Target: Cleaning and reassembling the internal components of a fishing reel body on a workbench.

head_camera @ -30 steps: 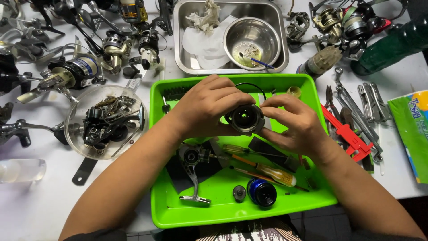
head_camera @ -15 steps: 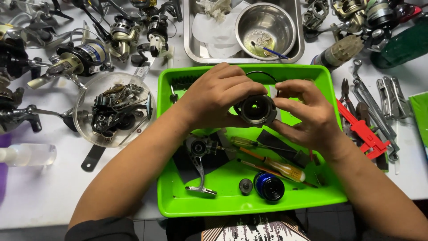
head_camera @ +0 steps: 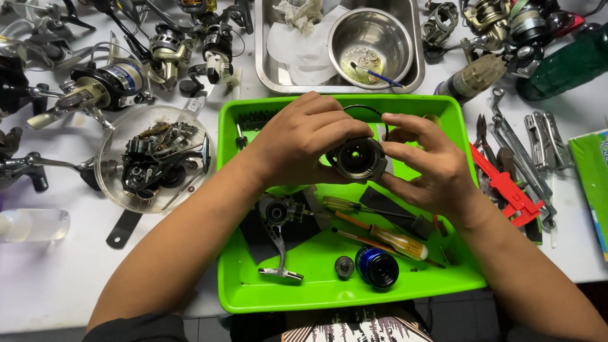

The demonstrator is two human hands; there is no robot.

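Far left on the white table [head_camera: 57, 285]: a clear plastic bottle [head_camera: 31, 225] lying on its side, several fishing reels [head_camera: 101, 85] spread out with handles pointing every way, parked out of the work zone. Next, a clear round dish [head_camera: 155, 158] holds a dark stripped reel body and loose metal bits, probably so small parts stay corralled.

Centre: a bright green tray [head_camera: 253, 297] sits at the table edge right in front of the person, its raised rim catching anything that drops. Inside its lower half: a reel body with crank handle [head_camera: 277, 234], yellow-handled screwdrivers [head_camera: 386, 237] lying across, a small round cap [head_camera: 344, 266] just beside a blue spool [head_camera: 377, 266].

Left hand [head_camera: 304, 142] comes in over the tray, grip closed around the left side and top of a dark round reel rotor [head_camera: 358, 158]. Right hand [head_camera: 427, 161] meets it from the other side, fingers curled on the rotor's right edge, thumb underneath. Both grips are narrow and holding that one part, open end facing up to the camera so the bore is visible. The rotor is held above the tray's upper middle, not resting on it.

Behind the tray: a steel pan [head_camera: 278, 76] with a crumpled rag, white paper and a steel bowl [head_camera: 370, 41] holding small parts.

Right: a brown-handled brush [head_camera: 475, 76], a green bottle [head_camera: 567, 63], more reels, then pliers [head_camera: 484, 136], a red tool [head_camera: 506, 187] and wrenches [head_camera: 522, 155] laid side by side within reach. Green packet [head_camera: 592, 183] at far right edge.
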